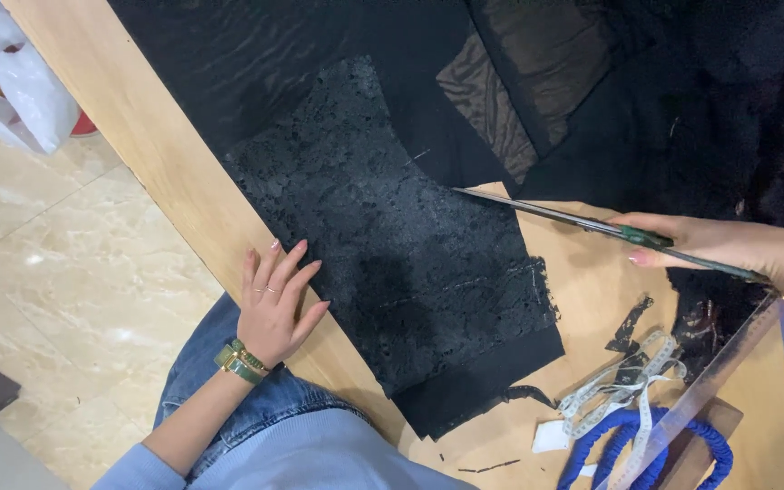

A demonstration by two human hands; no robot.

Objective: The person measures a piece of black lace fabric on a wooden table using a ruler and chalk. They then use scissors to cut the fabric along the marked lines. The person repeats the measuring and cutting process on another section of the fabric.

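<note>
Head view: I look down on a pale wooden surface [174,172] running from eleven o'clock to five o'clock.
Fabric: a black lace panel with a plain black hem [401,245] lies flat mid-frame, over more black cloth.
Left hand [274,304]: flat on the surface edge at seven o'clock, fingers spread, tips touching the lace's near border.
Right hand [737,249]: at three o'clock, fingers closed around the green-handled long steel scissors [583,220], blades nearly together, tip at the lace's upper corner.
Handling: I judge the lace light, limp, snag-prone; best pinned flat near the cut line.
Nearby: white tape measure [623,381], clear ruler [700,399], blue cord [628,436] at five o'clock.
</note>
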